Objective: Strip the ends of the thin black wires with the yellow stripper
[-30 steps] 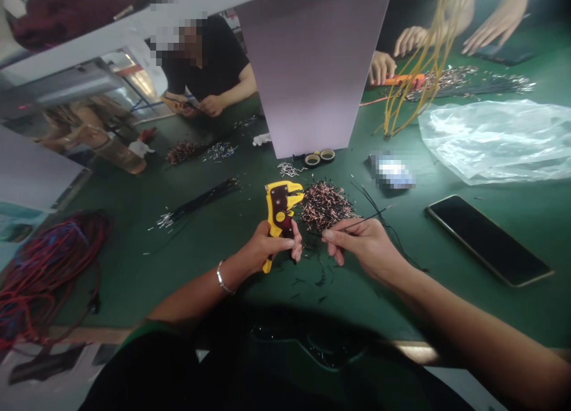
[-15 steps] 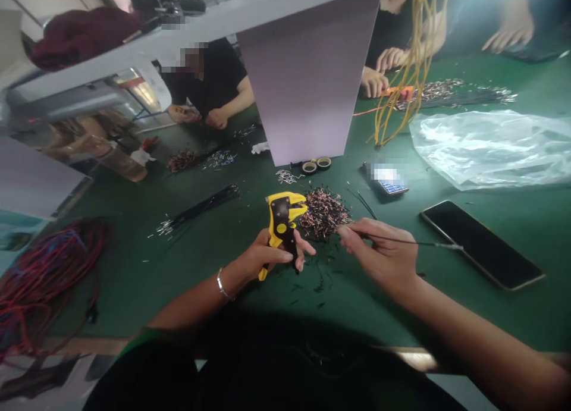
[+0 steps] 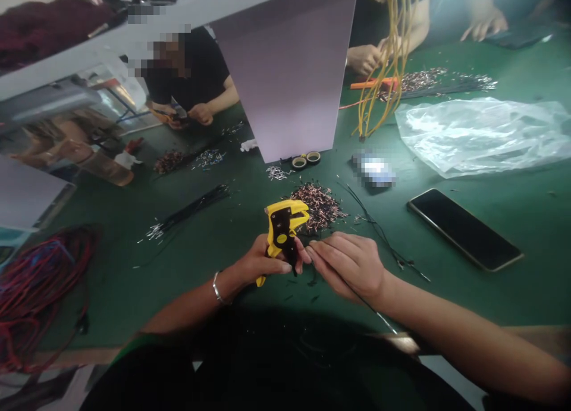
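My left hand (image 3: 267, 257) is wrapped round the handles of a yellow and black wire stripper (image 3: 282, 223), its jaws pointing up and to the right. Close beside it, my right hand (image 3: 350, 262) pinches a thin black wire (image 3: 366, 306) whose bright end trails down toward the table edge. The right fingertips are near the left fingers; whether they touch I cannot tell. Behind the stripper lies a pile of short copper-ended wire pieces (image 3: 319, 206). Two or so loose black wires (image 3: 372, 223) lie right of the pile. Dark scraps are scattered under the hands.
A phone (image 3: 464, 229) and a clear plastic bag (image 3: 486, 134) lie on the right. Tape rolls (image 3: 299, 162) sit by an upright panel (image 3: 285, 72). A black wire bundle (image 3: 191, 209) and red cable coils (image 3: 40, 286) are left. Yellow wires (image 3: 390, 60) hang down. Other people work across the table.
My right hand has moved left, close to the left hand, and the wire in it now slants down toward the table edge. The camera view has shifted slightly right.
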Demonstrator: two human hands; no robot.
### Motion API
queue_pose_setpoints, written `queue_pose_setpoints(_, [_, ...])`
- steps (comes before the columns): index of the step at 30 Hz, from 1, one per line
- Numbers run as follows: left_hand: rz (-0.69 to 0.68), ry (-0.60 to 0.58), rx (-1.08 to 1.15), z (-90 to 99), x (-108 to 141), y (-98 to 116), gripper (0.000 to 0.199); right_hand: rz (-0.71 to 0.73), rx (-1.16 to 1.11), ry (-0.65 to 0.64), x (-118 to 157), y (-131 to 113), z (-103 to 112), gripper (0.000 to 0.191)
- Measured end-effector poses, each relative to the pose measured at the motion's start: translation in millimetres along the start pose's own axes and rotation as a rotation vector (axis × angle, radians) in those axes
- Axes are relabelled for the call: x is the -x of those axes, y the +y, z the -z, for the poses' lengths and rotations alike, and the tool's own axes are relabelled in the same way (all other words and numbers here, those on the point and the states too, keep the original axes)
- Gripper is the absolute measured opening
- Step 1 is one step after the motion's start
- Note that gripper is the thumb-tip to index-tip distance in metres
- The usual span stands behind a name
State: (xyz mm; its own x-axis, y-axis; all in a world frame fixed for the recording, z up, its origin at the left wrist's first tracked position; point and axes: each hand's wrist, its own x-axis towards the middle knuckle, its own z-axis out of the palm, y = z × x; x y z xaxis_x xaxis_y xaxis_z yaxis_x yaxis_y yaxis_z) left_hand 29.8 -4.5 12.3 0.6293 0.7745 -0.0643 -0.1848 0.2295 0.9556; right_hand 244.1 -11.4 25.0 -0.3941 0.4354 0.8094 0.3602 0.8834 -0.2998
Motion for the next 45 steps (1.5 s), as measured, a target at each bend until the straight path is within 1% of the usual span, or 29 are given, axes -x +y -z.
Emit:
queue_pose_setpoints(4, [0.018, 0.031, -0.025, -0.1, 4, -3, 0.033, 0.016, 0.018, -0.017, 2, 0, -1, 0.006])
queue_pose_setpoints(9, [0.032, 0.026, -0.054, 3.2, 6, -6, 0.032, 0.035, 0.014, -0.024, 1, -2, -1, 0.006])
queue_pose_setpoints(15, [0.008, 0.034, -0.093, 1.9, 6, -9, 0.026, 0.038, 0.005, -0.03, 3, -3, -2, 0.008])
queue_pose_setpoints(20, [0.034, 0.099, -0.133, -1.7, 6, -9, 0.025, 0.031, 0.001, -0.033, 5, -2, -5, 0.009])
queue_pose_setpoints(23, [0.046, 0.118, -0.159, -4.1, 6, -7, 0.023, 0.038, 0.007, -0.044, 5, -2, -5, 0.007])
queue_pose_setpoints(28, [0.095, 0.167, -0.178, -5.3, 6, -9, 0.025, 0.049, 0.014, -0.04, 2, -4, -5, 0.015])
queue_pose_setpoints(31, [0.104, 0.198, -0.196, -4.4, 8, -13, 0.028, 0.039, 0.014, -0.059, 1, -5, -5, 0.017])
queue_pose_setpoints(37, [0.144, 0.324, -0.174, -4.2, 10, -15, 0.035, 0.021, -0.007, -0.062, 4, -3, -6, 0.015])
queue_pose_setpoints(39, [0.144, 0.31, -0.158, -5.1, 9, -14, 0.033, -0.006, -0.047, -0.039, 6, -1, -7, 0.013])
queue_pose_setpoints(42, [0.134, 0.197, -0.032, -5.5, 6, -10, 0.025, -0.115, -0.144, 0.024, 6, 1, -7, 0.013])
queue_pose_setpoints(44, [0.116, 0.141, 0.111, -4.0, 4, -8, 0.023, -0.269, -0.238, 0.076, 4, 4, -4, 0.013])
queue_pose_setpoints(45, [0.115, 0.119, 0.177, -2.7, 3, -7, 0.025, -0.387, -0.3, 0.1, 2, 5, -2, 0.013])
